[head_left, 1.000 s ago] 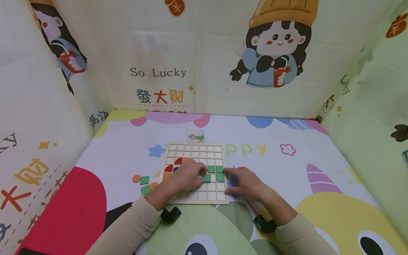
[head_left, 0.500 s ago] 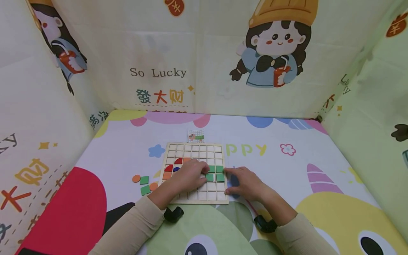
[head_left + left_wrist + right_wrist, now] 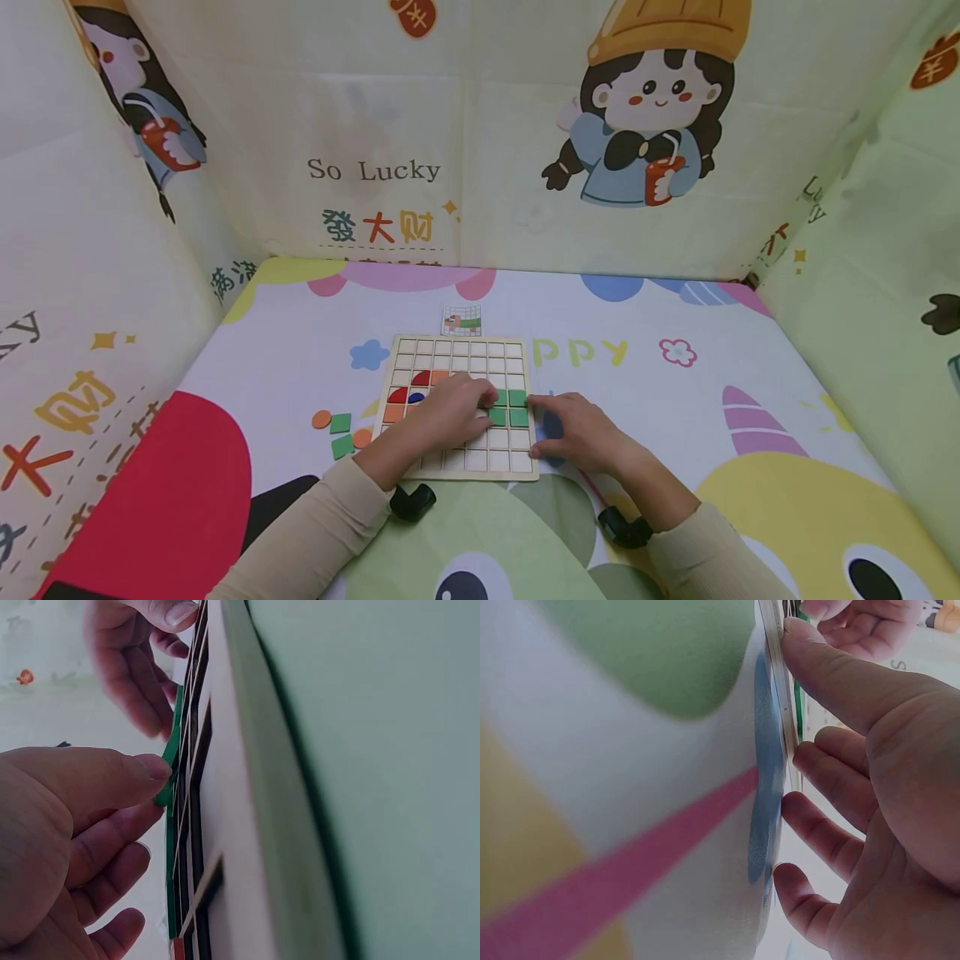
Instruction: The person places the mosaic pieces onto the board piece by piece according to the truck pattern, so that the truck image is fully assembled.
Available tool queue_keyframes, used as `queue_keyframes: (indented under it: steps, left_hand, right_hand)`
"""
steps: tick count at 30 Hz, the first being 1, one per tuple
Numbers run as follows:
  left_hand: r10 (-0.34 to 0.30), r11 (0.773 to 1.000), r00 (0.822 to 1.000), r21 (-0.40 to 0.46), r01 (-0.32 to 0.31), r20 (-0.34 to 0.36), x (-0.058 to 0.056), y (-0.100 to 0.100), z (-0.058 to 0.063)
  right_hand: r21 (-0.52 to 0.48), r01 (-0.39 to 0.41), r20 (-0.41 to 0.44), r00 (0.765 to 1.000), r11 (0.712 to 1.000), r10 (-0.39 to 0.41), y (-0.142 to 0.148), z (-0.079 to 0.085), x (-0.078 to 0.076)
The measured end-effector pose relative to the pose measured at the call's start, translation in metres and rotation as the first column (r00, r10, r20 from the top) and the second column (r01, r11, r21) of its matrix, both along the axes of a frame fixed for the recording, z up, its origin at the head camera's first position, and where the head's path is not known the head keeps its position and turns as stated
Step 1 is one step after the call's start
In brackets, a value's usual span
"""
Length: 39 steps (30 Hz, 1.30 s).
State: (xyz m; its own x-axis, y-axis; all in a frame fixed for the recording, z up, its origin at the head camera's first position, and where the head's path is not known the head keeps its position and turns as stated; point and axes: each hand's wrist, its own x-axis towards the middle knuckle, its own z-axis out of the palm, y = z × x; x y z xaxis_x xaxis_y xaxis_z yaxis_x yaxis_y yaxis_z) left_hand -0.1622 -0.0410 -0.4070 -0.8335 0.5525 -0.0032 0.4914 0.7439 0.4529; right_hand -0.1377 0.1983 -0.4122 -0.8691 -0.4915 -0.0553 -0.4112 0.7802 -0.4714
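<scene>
My left hand [image 3: 450, 410] reaches over a wooden grid board [image 3: 498, 477]. Its thumb and forefinger pinch a green square tile [image 3: 171, 754], tilted at the board's surface in the left wrist view. Beside it, more green square tiles [image 3: 517, 417] sit in cells at the right. My right hand [image 3: 579, 431] rests against the board's right edge, thumb and fingers spread along it. Red quarter-round tiles [image 3: 422, 378], orange square tiles [image 3: 393, 412] and a blue piece [image 3: 416, 397] fill cells at the left; my left hand hides part of the grid.
Left of the board lie loose green squares [image 3: 341, 423] and orange discs [image 3: 322, 419]. A small pattern card [image 3: 461, 320] stands behind the board's far edge. Printed cloth covers the table, and fabric walls surround it at the back and both sides.
My left hand has shifted slightly right, sliding the pinched green tile up against the green tile at its right. The right hand has stayed at the board's edge.
</scene>
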Motion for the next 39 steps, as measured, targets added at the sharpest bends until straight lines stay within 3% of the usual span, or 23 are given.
queue_keyframes:
  steps: [29,39]
  left_hand:
    - [-0.014,1.000,1.000,0.016,0.014,-0.007,0.002,0.003,0.004]
    - [0.040,0.996,0.998,0.081,-0.044,0.058,0.002,-0.017,0.015]
  right_hand:
    - [0.002,0.008,0.018,1.000,1.000,-0.008,0.000,-0.001,-0.001]
    - [0.004,0.003,0.008,1.000,1.000,-0.003,0.001,-0.002,-0.001]
